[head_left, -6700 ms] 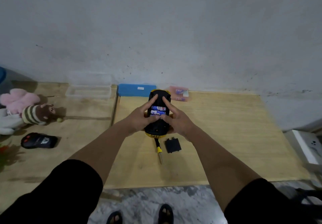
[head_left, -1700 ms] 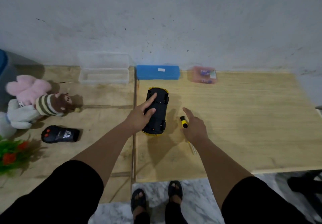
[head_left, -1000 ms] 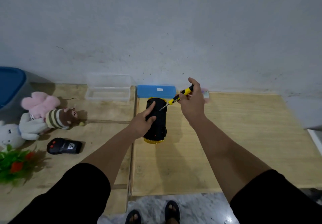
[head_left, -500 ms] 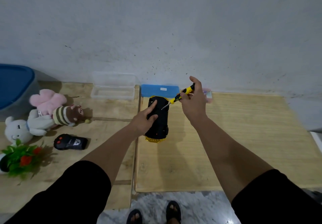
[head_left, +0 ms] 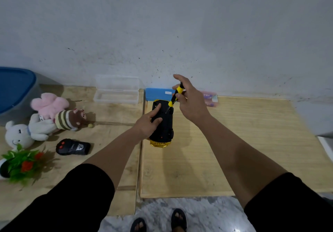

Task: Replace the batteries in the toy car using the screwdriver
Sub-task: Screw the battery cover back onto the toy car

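Observation:
The toy car (head_left: 164,123) lies upside down on the wooden board, black underside up, yellow bumper toward me. My left hand (head_left: 146,123) rests on its left side, index finger stretched over the underside and pressing it down. My right hand (head_left: 189,100) holds a small yellow-and-black screwdriver (head_left: 175,96) steeply tilted, its thin tip touching the far right part of the car's underside. The battery compartment is covered; no batteries show.
A blue box (head_left: 158,94) and a clear plastic case (head_left: 117,92) stand at the wall. A pinkish packet (head_left: 210,99) lies behind my right hand. Plush toys (head_left: 48,116), a black remote (head_left: 73,147), a fake plant (head_left: 19,165) and a blue-lidded bin (head_left: 14,91) sit left.
My right hand picked the screwdriver up from the board and brought it to the car; since half a second ago it stands steeper, tip on the underside. My left hand stays on the car.

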Tool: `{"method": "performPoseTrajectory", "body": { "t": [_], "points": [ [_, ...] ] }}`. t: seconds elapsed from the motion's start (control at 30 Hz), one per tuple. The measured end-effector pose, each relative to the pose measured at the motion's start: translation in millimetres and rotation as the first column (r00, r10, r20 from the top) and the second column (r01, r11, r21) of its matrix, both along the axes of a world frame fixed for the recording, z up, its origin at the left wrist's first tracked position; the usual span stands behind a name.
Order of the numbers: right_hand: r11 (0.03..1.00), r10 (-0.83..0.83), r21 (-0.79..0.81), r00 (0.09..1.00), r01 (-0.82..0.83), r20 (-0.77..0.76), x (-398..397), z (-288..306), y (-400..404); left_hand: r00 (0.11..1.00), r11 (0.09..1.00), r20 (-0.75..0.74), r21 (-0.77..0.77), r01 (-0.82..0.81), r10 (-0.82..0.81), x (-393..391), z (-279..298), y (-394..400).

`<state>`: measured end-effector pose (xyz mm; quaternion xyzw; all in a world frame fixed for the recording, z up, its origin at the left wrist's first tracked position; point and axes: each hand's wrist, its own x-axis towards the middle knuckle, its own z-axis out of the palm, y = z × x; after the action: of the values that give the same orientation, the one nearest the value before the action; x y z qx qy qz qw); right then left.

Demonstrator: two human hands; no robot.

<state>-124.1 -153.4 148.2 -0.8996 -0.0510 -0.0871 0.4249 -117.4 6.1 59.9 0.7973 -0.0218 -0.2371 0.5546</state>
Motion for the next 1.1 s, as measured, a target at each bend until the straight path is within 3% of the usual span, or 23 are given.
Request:
{"method": "performPoseTrajectory", "body": {
  "t": [0.1,0.37,0.6,0.8,1.1],
  "points": [
    [0.998,0.039,-0.052,0.999,-0.041,-0.027,2.5,6.6,2.9,1.0,1.0,0.027,0.003,0.011,-0.011,-0.3,0.5,2.7],
    [0.984,-0.038,0.173,0.999,0.035,0.015,2.3,12.4,5.4,0.998,1.0,0.062,0.002,0.021,-0.021,-2.0,2.7,5.9],
    [0.914,0.162,0.399,0.965,-0.069,-0.205,-4.2,19.9,5.5,0.995,0.999,0.094,0.048,0.012,-0.017,-0.8,4.9,9.3],
    [0.915,0.045,0.402,0.983,0.031,-0.177,-3.6,17.2,9.6,0.987,0.993,0.119,0.058,0.104,-0.11,-4.2,8.6,7.5],
    [0.868,0.095,0.496,0.973,0.024,-0.213,-4.1,15.0,8.2,0.988,0.996,0.122,0.02,0.092,-0.094,-5.5,14.4,1.4]
  ]
}}
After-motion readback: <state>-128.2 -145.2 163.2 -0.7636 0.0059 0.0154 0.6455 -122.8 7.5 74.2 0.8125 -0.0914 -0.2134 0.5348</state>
